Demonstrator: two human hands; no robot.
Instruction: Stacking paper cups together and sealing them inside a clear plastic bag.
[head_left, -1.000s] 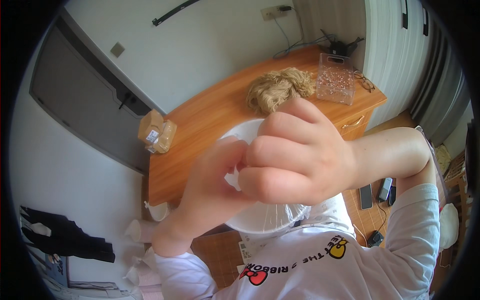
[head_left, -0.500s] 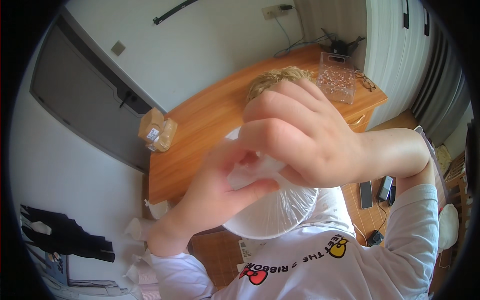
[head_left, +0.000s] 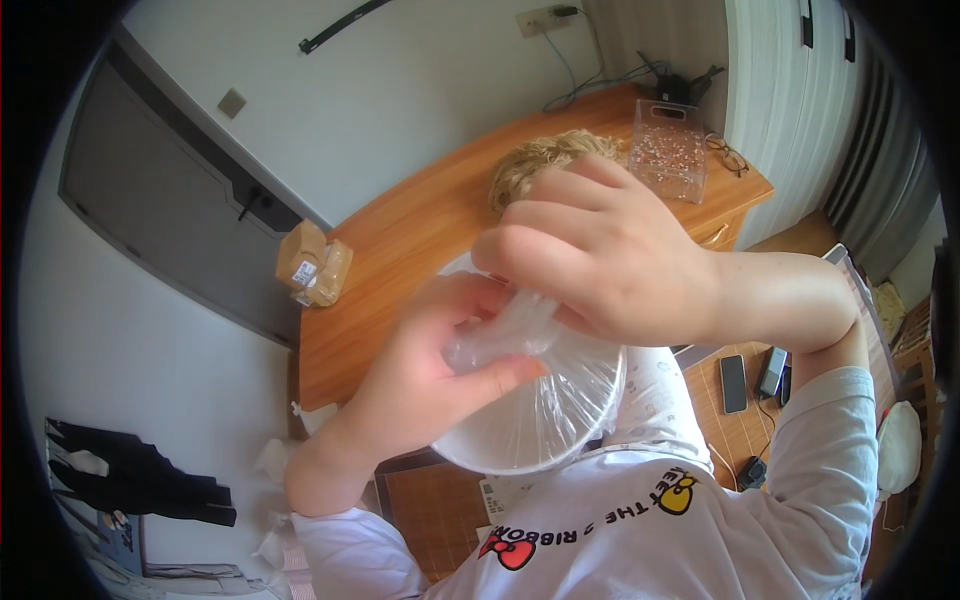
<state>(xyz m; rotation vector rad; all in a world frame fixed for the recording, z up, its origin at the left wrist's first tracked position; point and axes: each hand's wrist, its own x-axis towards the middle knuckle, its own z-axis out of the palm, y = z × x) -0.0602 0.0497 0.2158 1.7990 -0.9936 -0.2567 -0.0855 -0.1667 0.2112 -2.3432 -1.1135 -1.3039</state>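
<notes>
A white round tub [head_left: 520, 430] sits in front of my body, with clear plastic film [head_left: 575, 390] drawn in creases over its top. The film bunches into a twisted neck [head_left: 525, 320] above the middle of the tub. My left hand [head_left: 415, 350] curls round this bunched plastic from the left, its thumb stretched across it. From the right, my right hand [head_left: 620, 260] is closed on the upper end of the same plastic; its fingertips are hidden behind its knuckles. Both hands cover part of the tub's far rim.
The wooden desk [head_left: 400, 240] holds a blond wig-like bundle [head_left: 535, 165], a clear box with small beads [head_left: 668, 150], glasses [head_left: 728, 155] and small cartons [head_left: 312, 262]. A phone [head_left: 733, 385] and chargers lie low at the right. Plastic-wrapped stacks [head_left: 290, 555] stand at lower left.
My right hand has pulled the plastic up and drawn it into a tighter, twisted neck inside my left hand. The tub has shifted slightly left.
</notes>
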